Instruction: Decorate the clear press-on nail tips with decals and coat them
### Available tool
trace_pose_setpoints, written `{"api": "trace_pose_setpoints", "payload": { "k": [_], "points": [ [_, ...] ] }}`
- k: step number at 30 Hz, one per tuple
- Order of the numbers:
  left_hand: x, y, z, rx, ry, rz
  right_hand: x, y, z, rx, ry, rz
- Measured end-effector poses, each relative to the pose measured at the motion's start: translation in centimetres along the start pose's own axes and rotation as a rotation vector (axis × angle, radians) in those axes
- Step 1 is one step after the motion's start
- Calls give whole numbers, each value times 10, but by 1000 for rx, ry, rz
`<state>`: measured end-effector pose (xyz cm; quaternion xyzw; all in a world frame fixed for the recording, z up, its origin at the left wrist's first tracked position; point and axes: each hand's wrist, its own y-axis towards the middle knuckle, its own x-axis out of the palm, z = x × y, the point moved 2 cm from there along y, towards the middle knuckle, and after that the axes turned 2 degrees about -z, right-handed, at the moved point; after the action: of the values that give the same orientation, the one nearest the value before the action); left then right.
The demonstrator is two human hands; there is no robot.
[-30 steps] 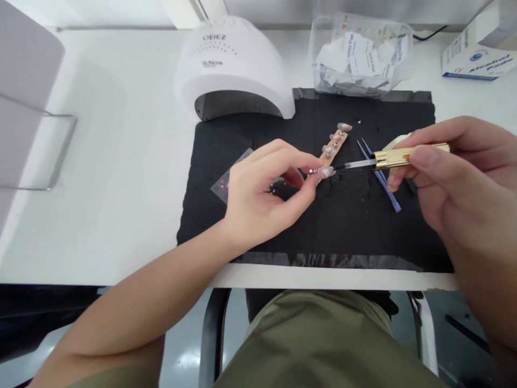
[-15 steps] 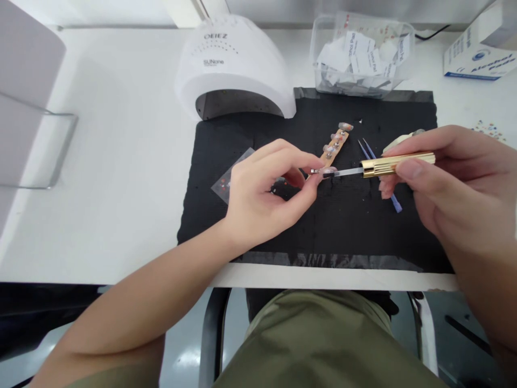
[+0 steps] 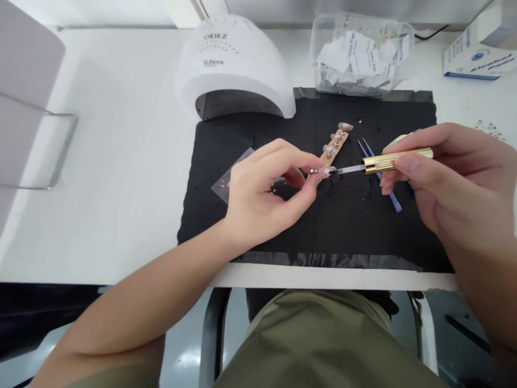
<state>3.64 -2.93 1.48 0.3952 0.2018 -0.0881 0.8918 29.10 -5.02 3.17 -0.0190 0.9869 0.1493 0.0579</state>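
My left hand (image 3: 270, 194) pinches a small metal holder bearing a decorated nail tip (image 3: 326, 172) between thumb and fingers. In my right hand (image 3: 456, 183) is a gold-handled brush (image 3: 388, 161), pointing left, its dark bristles at the nail tip's right end. Beyond my left fingertips, a tan strip (image 3: 335, 148) carries several decorated nail tips on metal stands. Blue tweezers (image 3: 391, 198) lie partly behind the brush handle and my right fingers. A clear sheet (image 3: 223, 185) with small coloured bits is partly covered by my left hand.
A white domed lamp (image 3: 238, 64) stands at the back of the black mat (image 3: 323, 231). Behind the mat, a clear bin (image 3: 359, 81) holds alcohol pad packets. An alcohol pads box (image 3: 479, 54) and small coloured bits (image 3: 488, 129) are on the right.
The brush tip has shifted slightly right along the nail tip, uncovering more of its surface. My right hand has tilted a little; my left hand looks still.
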Motion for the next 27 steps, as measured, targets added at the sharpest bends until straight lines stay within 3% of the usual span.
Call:
{"api": "trace_pose_setpoints", "payload": {
  "k": [4,16,27],
  "points": [
    [0,0,0,46,-2,0,-2,1,1,5,-4,12],
    [1,-1,0,12,-27,8,-3,3,1,13,-34,79],
    [1,-1,1,11,-18,-1,-4,3,1,-191,5,-30]
  ]
}}
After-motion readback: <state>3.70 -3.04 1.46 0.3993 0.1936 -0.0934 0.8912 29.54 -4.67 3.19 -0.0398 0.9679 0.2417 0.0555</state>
